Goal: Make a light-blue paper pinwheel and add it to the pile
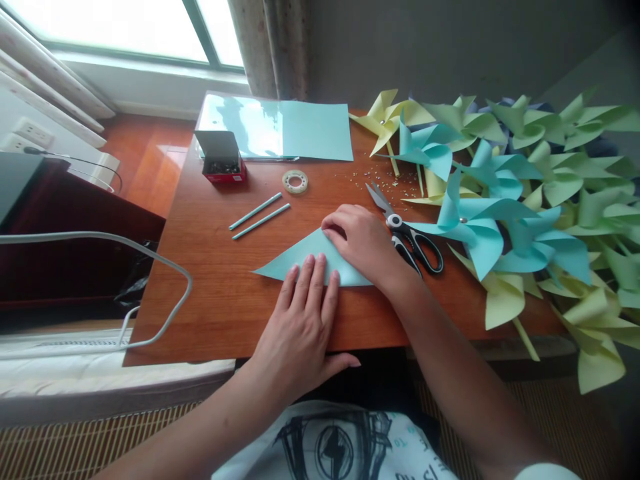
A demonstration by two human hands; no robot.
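Note:
A light blue sheet of paper [280, 261], folded into a triangle, lies on the wooden table near its front edge. My left hand [300, 320] rests with its fingers stretched out flat on the paper, the thumb spread off to the right. At the triangle's top corner, the curled fingers and thumb of my right hand [357, 243] pinch the paper; that hand covers much of its right side. Black-and-white scissors [400, 230] lie partly open just right of my right hand. Beyond the paper are two pale blue paper sticks [256, 211] and a roll of tape [295, 181].
Many yellow, green and blue paper pinwheels [465, 220] crowd the right side. Small bits [370, 181] are scattered near the scissors. A red open box [224, 170] with small dark contents and blue paper sheets [317, 130] lie at the back. A white cable [187, 280] loops at left.

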